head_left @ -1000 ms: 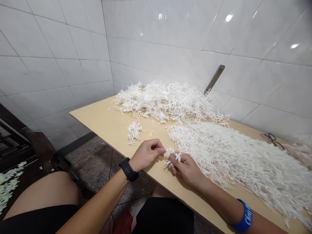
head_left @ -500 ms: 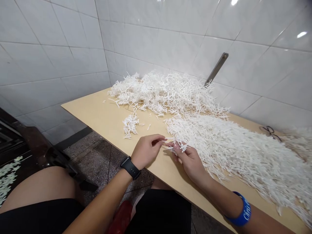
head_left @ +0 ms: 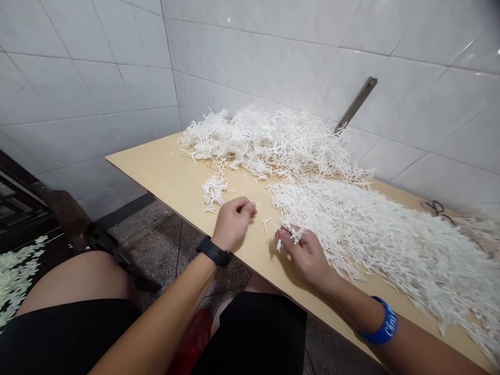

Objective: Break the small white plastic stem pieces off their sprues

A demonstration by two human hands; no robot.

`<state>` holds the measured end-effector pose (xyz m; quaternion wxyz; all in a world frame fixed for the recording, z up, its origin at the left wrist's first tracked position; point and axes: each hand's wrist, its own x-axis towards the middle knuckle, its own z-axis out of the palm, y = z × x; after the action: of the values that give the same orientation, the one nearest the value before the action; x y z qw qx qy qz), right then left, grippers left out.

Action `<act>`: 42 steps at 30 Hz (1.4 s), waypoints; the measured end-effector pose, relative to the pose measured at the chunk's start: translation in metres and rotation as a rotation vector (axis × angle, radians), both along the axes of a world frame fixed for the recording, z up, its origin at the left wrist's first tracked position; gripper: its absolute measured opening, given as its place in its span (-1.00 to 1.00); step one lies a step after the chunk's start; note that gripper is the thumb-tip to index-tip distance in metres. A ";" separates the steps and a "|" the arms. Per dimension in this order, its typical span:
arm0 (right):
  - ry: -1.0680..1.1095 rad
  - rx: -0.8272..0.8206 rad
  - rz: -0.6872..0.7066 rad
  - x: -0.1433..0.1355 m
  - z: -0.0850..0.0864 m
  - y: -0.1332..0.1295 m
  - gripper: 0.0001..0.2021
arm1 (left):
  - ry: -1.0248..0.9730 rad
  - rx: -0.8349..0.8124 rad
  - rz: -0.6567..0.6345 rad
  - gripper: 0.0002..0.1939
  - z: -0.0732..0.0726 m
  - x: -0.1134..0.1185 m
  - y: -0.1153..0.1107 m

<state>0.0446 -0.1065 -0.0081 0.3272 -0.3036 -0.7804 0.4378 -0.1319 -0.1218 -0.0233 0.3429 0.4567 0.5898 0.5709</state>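
Observation:
My left hand (head_left: 231, 221), with a black watch at its wrist, hovers over the table's near edge, thumb and fingertips pinched. Whatever may be between those fingertips is too small to make out. In my right hand (head_left: 307, 255) is a bunch of thin white branched strips (head_left: 292, 233), held between thumb and fingers. A small loose white sprig (head_left: 266, 224) lies on the board between both hands. Beside my right hand spreads a flat heap of straight white strips (head_left: 363, 224). A little clump of white bits (head_left: 214, 191) lies beyond my left hand.
A tangled white pile (head_left: 269, 140) lies along the tiled wall at the back of the tan tabletop (head_left: 152, 159). A metal bar (head_left: 356, 105) leans up behind it. Dark-handled scissors (head_left: 435, 208) lie at the right. Dark wooden furniture (head_left: 62, 208) stands at left.
My hands have drawn apart, the left moving up and leftward. A small white sprig now lies on the table between them. The right hand still grips its bunch.

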 end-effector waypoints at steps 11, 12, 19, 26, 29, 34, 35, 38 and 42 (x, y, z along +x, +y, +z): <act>0.139 -0.077 -0.243 -0.001 -0.003 0.006 -0.70 | 0.323 0.083 -0.288 -0.65 0.001 0.007 -0.008; 0.148 -0.103 -0.262 -0.002 -0.002 0.007 -0.71 | 0.298 0.093 -0.332 -0.62 0.003 0.007 -0.009; 0.233 -0.319 -0.182 -0.003 -0.009 0.006 -0.66 | 0.294 0.042 -0.393 -0.53 0.003 0.007 -0.008; 0.193 -0.366 -0.042 -0.007 -0.005 0.005 -0.63 | 0.024 0.078 -0.536 -0.50 0.006 0.005 -0.009; 0.014 -0.255 0.083 -0.008 0.000 0.005 -0.55 | -0.046 0.055 -0.604 -0.49 0.007 0.004 -0.010; -0.063 -0.182 0.128 -0.006 0.001 0.002 -0.48 | -0.025 0.081 -0.457 -0.64 0.004 0.003 -0.006; -0.088 -0.158 0.150 -0.005 0.000 0.000 -0.49 | -0.048 0.061 -0.361 -0.64 0.004 0.002 -0.005; -0.119 -0.125 0.198 -0.003 -0.001 -0.006 -0.52 | -0.115 -0.032 -0.171 -0.59 0.001 0.003 0.000; 0.013 -0.251 0.052 -0.003 -0.003 -0.007 -0.53 | 0.012 0.008 -0.225 -0.75 0.000 0.006 0.001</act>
<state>0.0412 -0.1135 -0.0115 0.2801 -0.3192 -0.7249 0.5424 -0.1260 -0.1212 -0.0234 0.3995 0.5249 0.5347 0.5282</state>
